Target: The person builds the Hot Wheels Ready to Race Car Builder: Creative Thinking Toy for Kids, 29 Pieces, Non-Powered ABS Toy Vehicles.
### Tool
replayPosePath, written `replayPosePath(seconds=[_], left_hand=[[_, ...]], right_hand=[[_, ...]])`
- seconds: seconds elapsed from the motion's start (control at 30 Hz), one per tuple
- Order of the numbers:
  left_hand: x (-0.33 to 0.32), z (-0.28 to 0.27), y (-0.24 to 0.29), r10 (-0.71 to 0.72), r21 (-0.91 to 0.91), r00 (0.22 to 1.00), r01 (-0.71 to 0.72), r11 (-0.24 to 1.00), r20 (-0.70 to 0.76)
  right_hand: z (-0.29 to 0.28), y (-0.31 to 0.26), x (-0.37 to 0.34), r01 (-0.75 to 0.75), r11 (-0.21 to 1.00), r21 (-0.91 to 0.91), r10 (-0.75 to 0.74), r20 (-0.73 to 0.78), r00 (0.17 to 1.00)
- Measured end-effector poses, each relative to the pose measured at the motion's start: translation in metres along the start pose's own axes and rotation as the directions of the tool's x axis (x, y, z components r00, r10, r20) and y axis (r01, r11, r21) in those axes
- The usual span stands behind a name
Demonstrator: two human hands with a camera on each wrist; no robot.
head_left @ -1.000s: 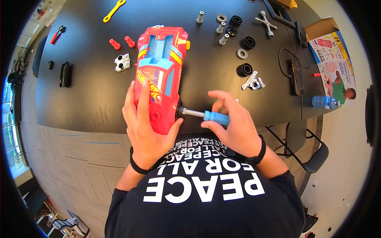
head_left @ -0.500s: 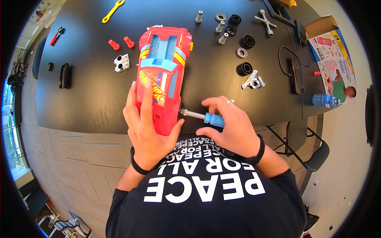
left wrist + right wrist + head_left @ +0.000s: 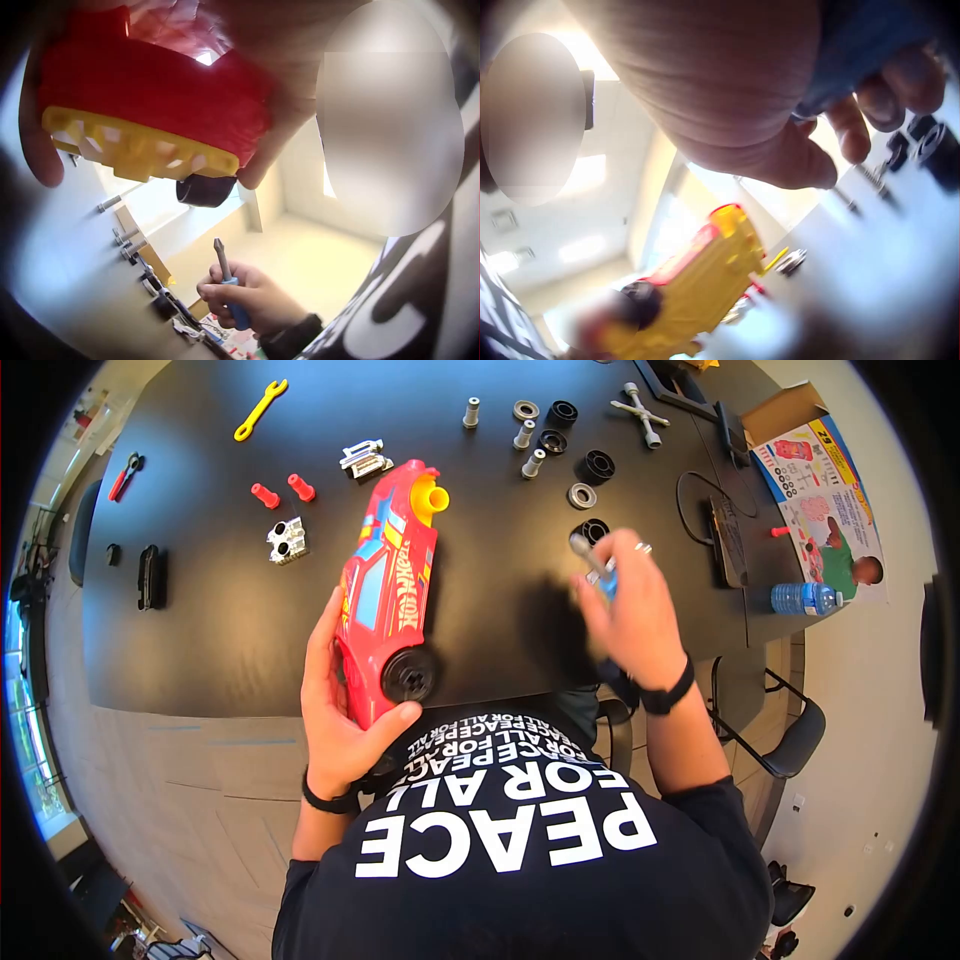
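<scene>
A red toy car (image 3: 392, 590) is tilted onto its side, one black wheel (image 3: 409, 676) facing the head camera. My left hand (image 3: 345, 730) grips the car at the wheel end, thumb by the wheel and fingers along the far side. Its yellow underside (image 3: 139, 146) shows in the left wrist view. Over to the right, away from the car, my right hand (image 3: 640, 620) holds a blue-handled screwdriver (image 3: 238, 304). The fingers wrap round the handle, and the tip points up in the left wrist view.
Black wheels (image 3: 599, 466), silver rings (image 3: 582, 496) and silver pins (image 3: 472, 413) lie beyond the right hand, near a cross-shaped wrench (image 3: 640, 415). Left of the car are red pegs (image 3: 265, 496), a silver engine piece (image 3: 288, 541) and a yellow wrench (image 3: 262, 410). A bottle (image 3: 805, 599) lies far right.
My right hand has drawn the screwdriver from the wheel and carried it up and right. The car has rolled in my left hand, bringing its wheel side into view.
</scene>
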State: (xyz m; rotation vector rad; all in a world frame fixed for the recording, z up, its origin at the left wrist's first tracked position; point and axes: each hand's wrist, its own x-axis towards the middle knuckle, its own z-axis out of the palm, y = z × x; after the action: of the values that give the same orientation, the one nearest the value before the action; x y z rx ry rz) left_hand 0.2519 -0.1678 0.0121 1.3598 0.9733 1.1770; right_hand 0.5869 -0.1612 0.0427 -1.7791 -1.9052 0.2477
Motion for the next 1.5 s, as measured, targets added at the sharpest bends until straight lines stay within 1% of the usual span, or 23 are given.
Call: replayPosePath(seconds=[0.07, 0.13, 0.23, 0.37, 0.4, 0.43, 0.47, 0.5, 0.53, 0.57, 0.67, 0.73, 0.83, 0.93, 1.03, 1.13, 1.2, 1.23, 1.3, 1.33, 1.4, 1.43, 1.5], left_hand=[[-0.003, -0.006, 0.001, -0.126, -0.229, 0.986, 0.148, 0.962, 0.11], [-0.004, -0.007, 0.003, -0.137, -0.245, 0.982, 0.167, 0.955, 0.133], [-0.008, -0.009, 0.006, -0.2, -0.281, 0.961, 0.249, 0.927, 0.194], [-0.011, -0.015, 0.001, -0.22, -0.343, 0.95, 0.287, 0.894, 0.222], [-0.012, -0.017, 0.0, -0.217, -0.345, 0.952, 0.282, 0.895, 0.216], [-0.012, -0.019, -0.001, -0.26, -0.333, 0.938, 0.327, 0.885, 0.231], [-0.013, -0.019, -0.002, -0.303, -0.318, 0.92, 0.374, 0.871, 0.25], [-0.013, -0.018, -0.002, -0.302, -0.318, 0.919, 0.375, 0.871, 0.255], [-0.013, -0.017, -0.003, -0.314, -0.324, 0.912, 0.391, 0.862, 0.265], [-0.012, -0.016, -0.004, -0.325, -0.328, 0.904, 0.407, 0.852, 0.277], [-0.009, -0.012, -0.005, -0.303, -0.314, 0.904, 0.395, 0.863, 0.302], [-0.009, -0.011, -0.003, -0.294, -0.321, 0.905, 0.39, 0.863, 0.308], [-0.01, -0.014, -0.003, -0.292, -0.327, 0.904, 0.391, 0.861, 0.311], [-0.01, -0.013, -0.005, -0.285, -0.33, 0.909, 0.381, 0.864, 0.303], [-0.01, -0.014, -0.008, -0.283, -0.328, 0.909, 0.38, 0.865, 0.306], [-0.011, -0.016, -0.008, -0.295, -0.32, 0.903, 0.392, 0.862, 0.312], [-0.012, -0.018, -0.008, -0.293, -0.328, 0.906, 0.388, 0.861, 0.304], [-0.014, -0.02, -0.01, -0.298, -0.321, 0.91, 0.385, 0.866, 0.288], [-0.015, -0.019, -0.01, -0.313, -0.319, 0.913, 0.388, 0.865, 0.261], [-0.014, -0.018, -0.01, -0.312, -0.324, 0.91, 0.392, 0.861, 0.272], [-0.012, -0.017, -0.01, -0.317, -0.284, 0.913, 0.385, 0.878, 0.259], [-0.011, -0.016, -0.009, -0.324, -0.261, 0.912, 0.386, 0.885, 0.252], [-0.008, -0.015, -0.008, -0.321, -0.249, 0.91, 0.386, 0.888, 0.263]], right_hand=[[0.004, 0.021, 0.015, -0.035, 0.996, -0.083, 0.029, -0.065, 0.997], [0.008, 0.03, 0.023, -0.069, 0.992, -0.107, 0.061, -0.074, 0.995], [0.016, 0.043, 0.03, -0.102, 0.98, -0.17, 0.117, 0.081, 0.99], [0.013, 0.038, 0.035, -0.001, 0.995, -0.099, 0.009, 0.081, 0.997], [0.008, 0.031, 0.039, 0.157, 0.981, 0.116, -0.16, 0.021, 0.987], [0.003, 0.024, 0.042, 0.313, 0.897, 0.313, -0.306, -0.073, 0.949], [0.003, 0.013, 0.041, 0.314, 0.897, 0.312, -0.307, -0.073, 0.949], [0.006, -0.002, 0.039, 0.244, 0.752, 0.612, -0.224, -0.11, 0.968], [0.011, -0.013, 0.038, 0.17, 0.513, 0.842, -0.131, -0.119, 0.984], [0.02, -0.017, 0.039, 0.191, 0.435, 0.88, -0.145, -0.141, 0.979], [0.038, -0.023, 0.039, 0.172, 0.391, 0.904, -0.162, -0.116, 0.98], [0.044, -0.024, 0.04, 0.195, 0.408, 0.892, -0.169, -0.136, 0.976], [0.054, -0.02, 0.035, 0.163, 0.375, 0.912, -0.113, -0.13, 0.985], [0.053, -0.019, 0.032, 0.156, 0.445, 0.882, -0.114, -0.116, 0.987], [0.046, -0.021, 0.029, 0.107, 0.505, 0.856, -0.048, -0.096, 0.994], [0.032, -0.004, 0.021, 0.128, 0.573, 0.809, 0.026, -0.174, 0.984], [0.017, 0.017, 0.012, 0.032, 0.725, 0.688, 0.208, -0.264, 0.942], [0.008, 0.031, 0.007, 0.028, 0.733, 0.68, 0.212, -0.267, 0.94], [-0.011, 0.055, -0.003, -0.15, 0.916, 0.371, 0.266, -0.286, 0.921], [-0.018, 0.06, -0.005, -0.157, 0.919, 0.362, 0.271, -0.289, 0.918], [-0.028, 0.065, -0.009, -0.245, 0.955, 0.165, 0.273, -0.172, 0.947], [-0.027, 0.071, -0.011, -0.24, 0.967, 0.082, 0.25, -0.151, 0.956], [-0.025, 0.074, -0.016, -0.218, 0.974, 0.066, 0.225, -0.141, 0.964]])
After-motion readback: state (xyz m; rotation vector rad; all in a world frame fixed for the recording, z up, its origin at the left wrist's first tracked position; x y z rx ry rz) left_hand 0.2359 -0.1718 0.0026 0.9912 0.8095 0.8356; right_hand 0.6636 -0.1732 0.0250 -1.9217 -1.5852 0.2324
